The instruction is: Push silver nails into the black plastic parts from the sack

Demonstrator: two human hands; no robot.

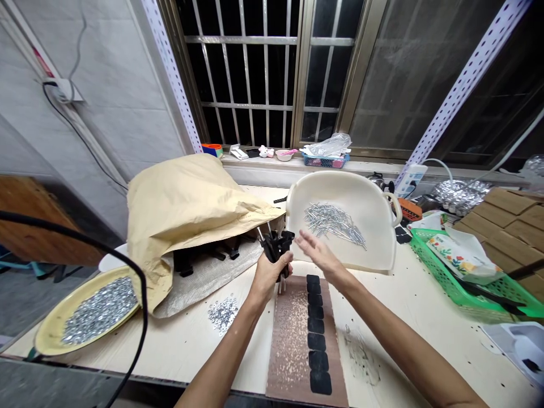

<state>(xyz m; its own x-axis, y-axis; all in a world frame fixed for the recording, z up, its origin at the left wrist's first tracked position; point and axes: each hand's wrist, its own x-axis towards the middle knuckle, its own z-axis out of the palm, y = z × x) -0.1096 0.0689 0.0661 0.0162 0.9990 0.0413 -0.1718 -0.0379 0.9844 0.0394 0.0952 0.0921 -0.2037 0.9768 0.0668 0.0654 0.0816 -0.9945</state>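
My left hand is closed around a bunch of black plastic parts with metal rods sticking out; their exact kind is hard to make out. Just right of them, my right hand has its fingers stretched out and holds nothing. Beneath both hands lies a brown board, worn in speckles, with a column of black rounded-square pads along its right side. Behind my right hand, a cream scoop-shaped tray contains a pile of long metal pins or screws.
A big tan sack lies at the left, its mouth showing more black parts. Small metal washers are scattered before it, beside a yellow dish of metal pieces. A green basket and cardboard boxes stand at right.
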